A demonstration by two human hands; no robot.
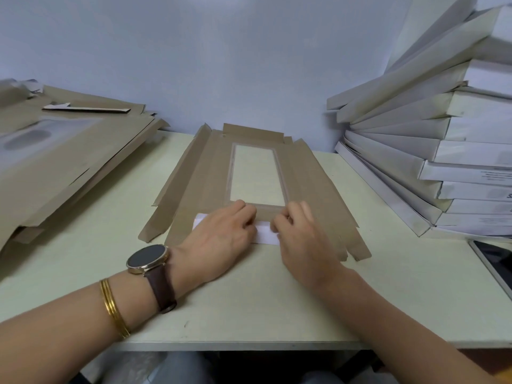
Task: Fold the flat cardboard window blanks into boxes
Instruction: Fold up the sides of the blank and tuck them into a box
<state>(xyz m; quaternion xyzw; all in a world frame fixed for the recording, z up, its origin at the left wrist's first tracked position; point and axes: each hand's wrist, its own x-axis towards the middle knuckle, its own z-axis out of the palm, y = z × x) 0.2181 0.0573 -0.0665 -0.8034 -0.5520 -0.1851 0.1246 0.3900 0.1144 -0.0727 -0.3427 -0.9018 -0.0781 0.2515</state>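
I see a stack of flat blanks (55, 151) at far left; my left hand (221, 239) and right hand (302, 239), fingers curled, pinch the near flap (263, 231) of the window blank (257, 173) lying mid-table; folded boxes (432, 151) are stacked at right.

Brown kraft was the blank (249, 173) at the table's (360, 286) middle, its near flap (264, 235) turned up white; the table ran pale cream-green; the stack of flat blanks (63, 162) at the left edge was the same brown; the folded boxes (457, 162) at the right edge showed white; the watch (148, 259) was gold-rimmed, dark-faced, brown-strapped; the bangles (113, 309) gold.
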